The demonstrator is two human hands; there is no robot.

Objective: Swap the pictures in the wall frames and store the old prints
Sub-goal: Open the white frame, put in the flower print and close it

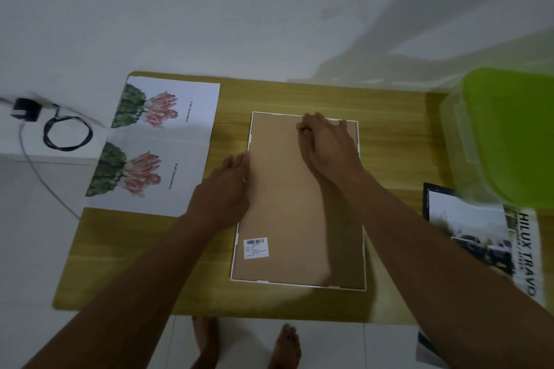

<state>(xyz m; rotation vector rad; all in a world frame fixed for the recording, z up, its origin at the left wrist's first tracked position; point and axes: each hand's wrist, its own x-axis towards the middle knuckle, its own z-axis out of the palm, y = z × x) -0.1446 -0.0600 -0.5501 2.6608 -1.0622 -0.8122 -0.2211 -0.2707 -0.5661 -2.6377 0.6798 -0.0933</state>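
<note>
A white picture frame (299, 249) lies face down on the wooden table (144, 263), its brown backing board up and a barcode label near its lower left corner. My left hand (227, 186) rests flat on the frame's left edge, fingers together. My right hand (326, 144) lies on the backing near the frame's top edge, fingertips curled as if pinching something small that I cannot make out. Two cactus flower prints (168, 144) lie side by side at the table's left. A truck print (491, 237) with black lettering lies at the right edge.
A clear storage box with a green lid (509, 135) stands at the table's right rear. A black adapter with a coiled cable (66, 132) sits on a white surface to the left. A white wall rises behind the table. Bare feet (245, 341) stand on the tiled floor.
</note>
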